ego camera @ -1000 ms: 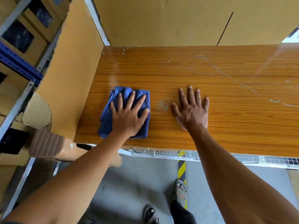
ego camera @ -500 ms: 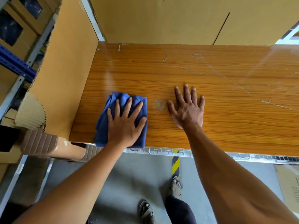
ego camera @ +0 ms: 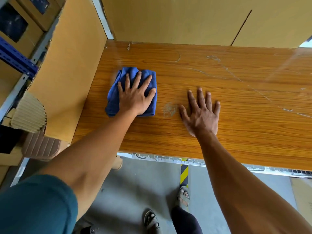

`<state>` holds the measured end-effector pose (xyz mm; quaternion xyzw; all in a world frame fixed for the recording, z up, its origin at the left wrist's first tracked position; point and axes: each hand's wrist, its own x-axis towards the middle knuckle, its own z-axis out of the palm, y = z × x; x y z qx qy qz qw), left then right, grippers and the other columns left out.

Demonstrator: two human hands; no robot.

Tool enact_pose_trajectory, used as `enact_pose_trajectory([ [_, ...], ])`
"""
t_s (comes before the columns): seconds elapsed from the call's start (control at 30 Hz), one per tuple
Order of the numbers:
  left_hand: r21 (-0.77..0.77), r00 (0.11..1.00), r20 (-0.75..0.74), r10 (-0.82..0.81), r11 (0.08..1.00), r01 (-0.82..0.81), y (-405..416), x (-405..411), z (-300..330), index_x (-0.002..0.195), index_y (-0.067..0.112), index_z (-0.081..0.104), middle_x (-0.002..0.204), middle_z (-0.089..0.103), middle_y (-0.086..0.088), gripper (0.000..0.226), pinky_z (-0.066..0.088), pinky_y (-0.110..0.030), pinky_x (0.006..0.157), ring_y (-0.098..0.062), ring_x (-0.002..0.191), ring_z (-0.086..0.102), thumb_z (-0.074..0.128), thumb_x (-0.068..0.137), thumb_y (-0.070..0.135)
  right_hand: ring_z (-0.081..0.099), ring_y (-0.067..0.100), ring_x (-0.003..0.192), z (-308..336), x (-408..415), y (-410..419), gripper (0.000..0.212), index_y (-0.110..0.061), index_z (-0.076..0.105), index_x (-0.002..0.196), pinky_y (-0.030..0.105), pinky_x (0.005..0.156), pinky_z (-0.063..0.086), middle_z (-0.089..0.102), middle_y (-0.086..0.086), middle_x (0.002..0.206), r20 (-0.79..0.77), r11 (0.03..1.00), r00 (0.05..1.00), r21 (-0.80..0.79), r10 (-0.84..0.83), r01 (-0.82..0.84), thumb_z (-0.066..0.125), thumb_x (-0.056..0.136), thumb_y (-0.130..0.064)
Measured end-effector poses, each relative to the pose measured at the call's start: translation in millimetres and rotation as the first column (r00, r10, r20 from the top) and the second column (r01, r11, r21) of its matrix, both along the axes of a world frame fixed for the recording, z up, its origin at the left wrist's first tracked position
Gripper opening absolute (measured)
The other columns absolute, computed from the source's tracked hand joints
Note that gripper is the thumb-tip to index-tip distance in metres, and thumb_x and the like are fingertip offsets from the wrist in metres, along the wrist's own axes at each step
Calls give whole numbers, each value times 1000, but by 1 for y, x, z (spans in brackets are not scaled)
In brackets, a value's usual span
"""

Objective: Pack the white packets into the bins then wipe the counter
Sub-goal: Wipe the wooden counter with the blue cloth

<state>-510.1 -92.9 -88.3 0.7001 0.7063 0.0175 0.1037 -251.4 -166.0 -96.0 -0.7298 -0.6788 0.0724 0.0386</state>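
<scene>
Mostly hidden under the left hand [ego camera: 135,97], the blue cloth [ego camera: 116,93] lies bunched on the wooden counter [ego camera: 236,135], toward its left end; only its far edge and left side show past the spread, straight fingers that press flat on it. How many folds it has under the palm cannot be told. Just right of that hand, between it and the right hand [ego camera: 200,114], sits a pale scuffed patch [ego camera: 169,108] on the wood. The right hand rests palm down on the bare counter, fingers spread and straight, holding nothing. Beyond both hands, thin whitish scratch lines [ego camera: 260,92] run across the surface toward the right edge (where the counter is cut off by the frame). Cardboard panels [ego camera: 67,65] wall in the counter to the left of the cloth and behind it. Farther left, partly cut off, stand a blue shelf beam [ego camera: 15,56] and ribbed cardboard rolls [ego camera: 28,114]. Below the near edge, sandalled feet [ego camera: 183,195] stand beside yellow-and-black floor tape [ego camera: 184,173].
</scene>
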Motion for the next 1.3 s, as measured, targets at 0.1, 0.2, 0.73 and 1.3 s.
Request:
enact_pose_trajectory([
  [0.1, 89, 999, -23, -46, 995, 48, -70, -8, -5, 164, 51, 21, 177, 11, 8, 66, 11, -69, 125, -36, 162, 8, 21, 103, 76, -10, 24, 163, 0, 0, 0, 75, -44, -5, 166, 59, 128, 1, -13, -7, 176, -3, 1000, 1000, -1, 0, 0, 4, 100, -79],
  [0.2, 79, 997, -64, -47, 995, 52, -134, -17, -7, 165, 50, 20, 178, 10, 8, 65, 13, -68, 125, -36, 162, 8, 23, 105, 74, -10, 25, 163, 1, 0, -1, 75, -43, -6, 166, 60, 128, 1, -14, -6, 176, 6, 1000, 1000, -9, 5, -5, 2, 100, -78],
  [0.73, 98, 999, -44, -30, 995, 34, -83, -24, -9, 165, 52, 18, 177, 10, 9, 67, 13, -70, 125, -36, 162, 9, 20, 102, 78, -12, 25, 163, 0, 0, 0, 76, -43, -6, 167, 60, 129, -1, -14, -5, 176, 4, 1000, 1000, -13, 2, -2, 4, 100, -78],
  [1.3, 32, 999, -10, -31, 999, 31, -34, 0, -2, 164, 54, 14, 178, 3, 9, 70, 5, -71, 125, -36, 163, 1, 17, 99, 81, -9, 25, 163, 0, 0, 1, 75, -43, -3, 167, 60, 128, 1, -11, -6, 177, 5, 1000, 1000, 5, -4, 4, 6, 101, -78],
])
